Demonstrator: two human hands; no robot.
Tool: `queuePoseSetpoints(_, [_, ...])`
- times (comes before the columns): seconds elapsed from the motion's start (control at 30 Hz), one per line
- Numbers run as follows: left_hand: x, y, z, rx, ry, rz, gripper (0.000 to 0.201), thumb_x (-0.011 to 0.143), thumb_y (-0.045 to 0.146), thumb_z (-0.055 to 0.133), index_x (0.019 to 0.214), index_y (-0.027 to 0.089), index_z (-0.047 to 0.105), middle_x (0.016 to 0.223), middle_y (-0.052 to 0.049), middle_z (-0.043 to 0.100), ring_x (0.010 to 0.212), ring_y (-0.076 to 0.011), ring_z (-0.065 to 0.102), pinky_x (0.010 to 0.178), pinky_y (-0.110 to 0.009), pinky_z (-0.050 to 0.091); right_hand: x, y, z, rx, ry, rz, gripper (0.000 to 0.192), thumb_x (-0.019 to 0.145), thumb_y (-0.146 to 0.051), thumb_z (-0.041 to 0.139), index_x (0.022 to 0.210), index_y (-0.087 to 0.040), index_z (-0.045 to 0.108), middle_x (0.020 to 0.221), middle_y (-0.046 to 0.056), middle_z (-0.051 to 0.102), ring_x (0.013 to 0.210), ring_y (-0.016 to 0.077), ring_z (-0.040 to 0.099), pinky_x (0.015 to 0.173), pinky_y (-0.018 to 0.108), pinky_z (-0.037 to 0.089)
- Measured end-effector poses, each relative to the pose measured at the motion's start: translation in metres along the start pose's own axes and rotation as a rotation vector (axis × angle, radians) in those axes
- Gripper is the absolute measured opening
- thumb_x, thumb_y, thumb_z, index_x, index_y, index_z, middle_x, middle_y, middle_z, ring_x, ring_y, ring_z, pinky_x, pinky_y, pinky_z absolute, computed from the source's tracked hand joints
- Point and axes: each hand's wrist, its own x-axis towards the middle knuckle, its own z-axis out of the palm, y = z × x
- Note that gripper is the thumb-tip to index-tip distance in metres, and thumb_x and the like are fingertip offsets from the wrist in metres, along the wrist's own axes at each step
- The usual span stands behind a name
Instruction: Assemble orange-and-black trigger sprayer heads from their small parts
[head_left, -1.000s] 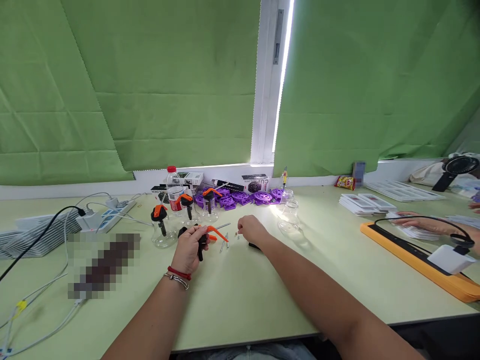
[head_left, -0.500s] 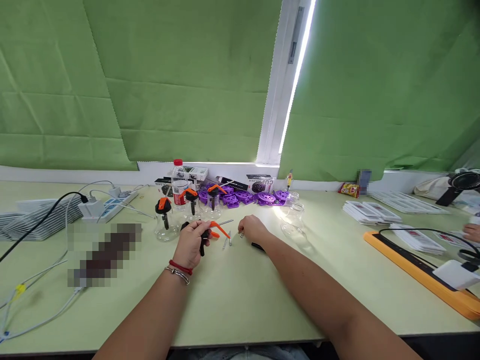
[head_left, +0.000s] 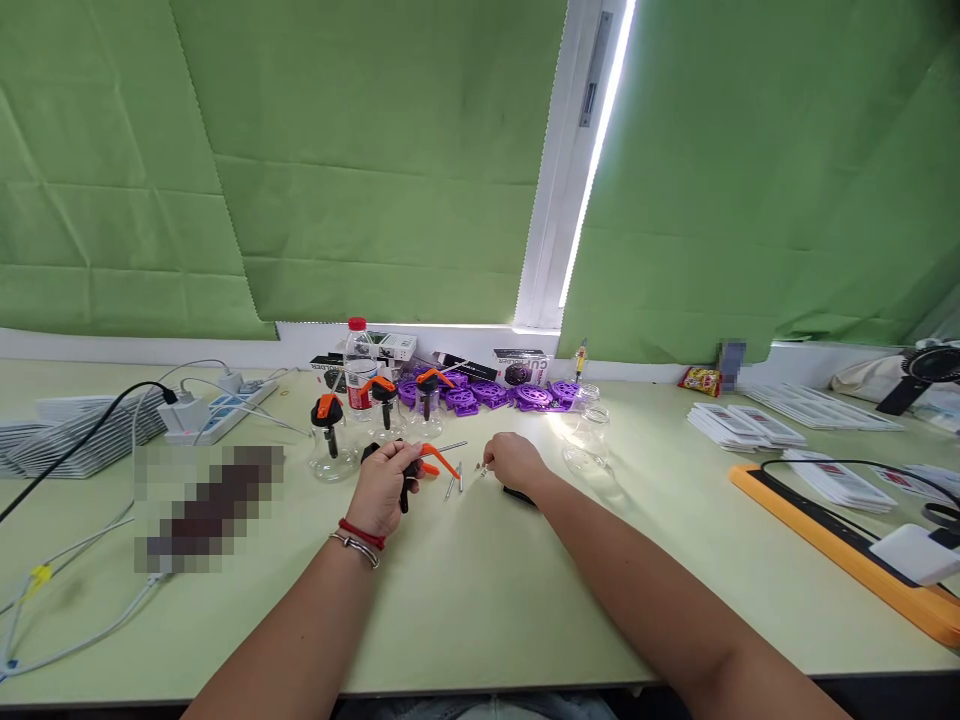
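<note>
The left hand (head_left: 384, 487) is wrapped around a black spray-trigger head (head_left: 409, 472), with its orange lever (head_left: 439, 460) sticking out to the right, clear of the fingers. Looks like it's held that way so the open side faces the other hand. It sits just above the desk (head_left: 480, 600), a little in front of the bottles.

The right hand (head_left: 512, 461) is curled knuckles-up with its fingertips pinched down at some tiny metal bits (head_left: 481, 467) on the desk. Can't tell if it has actually gripped one, too small to see. Between the two hands lie a few thin metal pins (head_left: 454, 481), loose and side by side, so within easy reach of either hand. A small black part (head_left: 519, 494) peeks out from under the right wrist.

Behind the left hand stand three clear glass bottles (head_left: 332, 455) that already wear orange-and-black trigger heads, lined up in a row. An uncapped glass bottle (head_left: 587, 445) stands off to the right, apart from them. Further back are a red-capped water bottle (head_left: 358, 372) and a pile of purple plastic parts (head_left: 491, 395) against the window sill, parked out of the working area. A power strip (head_left: 217, 412) with its cables sits far left.
</note>
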Motion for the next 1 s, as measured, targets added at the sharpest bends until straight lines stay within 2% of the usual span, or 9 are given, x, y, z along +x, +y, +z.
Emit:
queuePoseSetpoints(0.13, [0.0, -0.001, 0.0, 0.011, 0.0, 0.005, 0.029, 0.059, 0.035, 0.074, 0.068, 0.015, 0.056, 0.054, 0.002, 0.053, 0.046, -0.009, 0.051, 0.041, -0.02, 0.032, -0.009, -0.006, -0.001, -0.042, -0.046, 0.006, 0.017, 0.074, -0.012, 0.059, 0.08, -0.019, 0.073, 0.088, 0.01, 0.068, 0.087, 0.0218, 0.059, 0.067, 0.027, 0.039])
queuePoseSetpoints(0.3, [0.0, 0.0, -0.001, 0.014, 0.0, -0.003, 0.03, 0.058, 0.035, 0.075, 0.07, 0.014, 0.057, 0.055, 0.002, 0.054, 0.047, -0.0089, 0.051, 0.041, -0.019, 0.033, -0.011, -0.011, 0.002, -0.061, -0.062, 0.003, 0.02, 0.078, -0.017, 0.056, 0.089, -0.021, 0.073, 0.09, 0.009, 0.068, 0.089, 0.0209, 0.059, 0.07, 0.026, 0.038])
queuePoseSetpoints(0.43, [-0.001, 0.001, 0.0, 0.023, -0.003, -0.006, 0.03, 0.059, 0.036, 0.074, 0.071, 0.014, 0.057, 0.056, 0.002, 0.054, 0.048, -0.0094, 0.052, 0.041, -0.019, 0.033, -0.01, -0.015, 0.005, -0.069, -0.068, 0.007, 0.021, 0.08, -0.017, 0.053, 0.088, -0.02, 0.072, 0.091, 0.009, 0.067, 0.09, 0.0207, 0.059, 0.068, 0.025, 0.037])
queuePoseSetpoints(0.7, [0.002, -0.002, -0.001, 0.032, 0.0, 0.0, 0.031, 0.059, 0.036, 0.074, 0.072, 0.014, 0.058, 0.056, 0.002, 0.054, 0.049, -0.0096, 0.052, 0.041, -0.02, 0.034, -0.008, -0.025, 0.01, -0.022, -0.027, -0.008, 0.021, 0.078, -0.012, 0.051, 0.08, -0.02, 0.071, 0.093, 0.007, 0.067, 0.088, 0.0189, 0.059, 0.063, 0.024, 0.037])
queuePoseSetpoints(0.83, [0.004, -0.003, -0.002, 0.03, -0.008, -0.004, 0.031, 0.059, 0.035, 0.074, 0.074, 0.013, 0.059, 0.057, 0.002, 0.055, 0.049, -0.0097, 0.052, 0.04, -0.02, 0.034, -0.008, -0.022, 0.006, 0.036, 0.019, -0.012, 0.021, 0.08, -0.014, 0.05, 0.079, -0.019, 0.07, 0.094, 0.006, 0.067, 0.087, 0.0182, 0.059, 0.063, 0.024, 0.038])
queuePoseSetpoints(0.9, [0.004, -0.004, -0.003, 0.026, -0.011, -0.006, 0.031, 0.06, 0.035, 0.074, 0.074, 0.013, 0.059, 0.057, 0.002, 0.055, 0.049, -0.0097, 0.053, 0.04, -0.019, 0.034, -0.011, -0.019, 0.0, 0.123, 0.064, 0.004, 0.024, 0.085, -0.018, 0.046, 0.089, -0.019, 0.069, 0.097, 0.006, 0.067, 0.089, 0.0171, 0.059, 0.065, 0.024, 0.04])
queuePoseSetpoints(1.0, [0.003, -0.004, -0.003, -0.006, -0.051, -0.015, 0.03, 0.062, 0.035, 0.074, 0.075, 0.014, 0.058, 0.058, 0.001, 0.056, 0.051, -0.0103, 0.054, 0.04, -0.019, 0.035, -0.024, -0.019, -0.007, 0.596, 0.052, 0.064, 0.027, 0.089, -0.028, 0.043, 0.102, -0.016, 0.064, 0.1, 0.008, 0.067, 0.084, 0.0144, 0.061, 0.062, 0.022, 0.042])
